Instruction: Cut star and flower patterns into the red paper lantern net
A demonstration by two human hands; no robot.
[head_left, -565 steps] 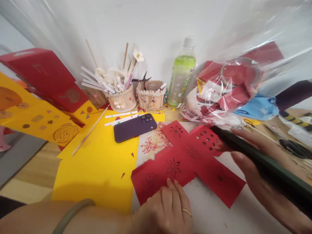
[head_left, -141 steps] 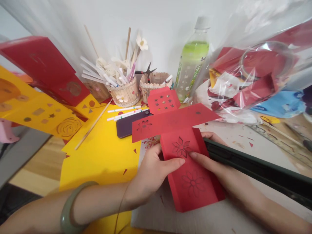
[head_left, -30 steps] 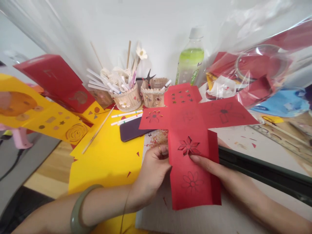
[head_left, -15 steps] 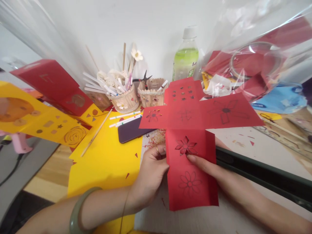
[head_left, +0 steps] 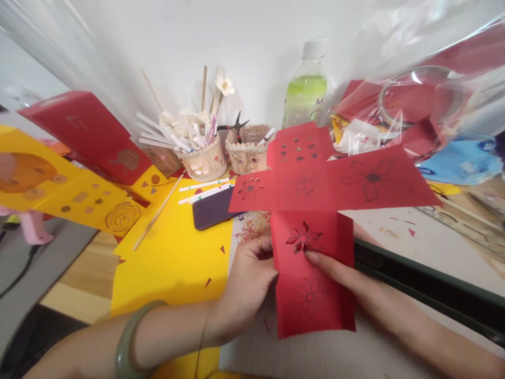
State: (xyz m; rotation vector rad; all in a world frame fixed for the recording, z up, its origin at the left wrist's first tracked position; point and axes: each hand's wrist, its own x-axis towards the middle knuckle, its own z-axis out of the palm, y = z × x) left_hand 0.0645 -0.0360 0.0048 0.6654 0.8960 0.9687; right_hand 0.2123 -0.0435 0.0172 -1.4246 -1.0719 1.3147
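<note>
A cross-shaped red paper box cutout (head_left: 302, 184) is held up in front of me. Cut-out stars, a cut-out flower and pencil-drawn flowers cover its panels. My left hand (head_left: 256, 279) grips the left edge of the lower panel, with its fingertips hidden behind the paper. On the front, the thumb of my right hand (head_left: 331, 268) presses just below the cut-out flower; the other fingers are out of sight behind the panel. A dark green bar-like tool (head_left: 426, 276) stretches from behind the paper toward the right edge; I cannot tell whether my right hand touches it.
A dark phone (head_left: 213, 208) and white sticks (head_left: 207, 192) lie on yellow paper (head_left: 169, 263). Behind are two craft-stick baskets (head_left: 205, 163) and a green drink bottle (head_left: 305, 89). Decorated boxes (head_left: 94, 137) stand left; a clear plastic bag (head_left: 418, 100) and ruler (head_left: 465, 226) lie right.
The whole scene has shifted slightly to the right in view. Both hands keep the same hold on the red paper, which has tilted only a little.
</note>
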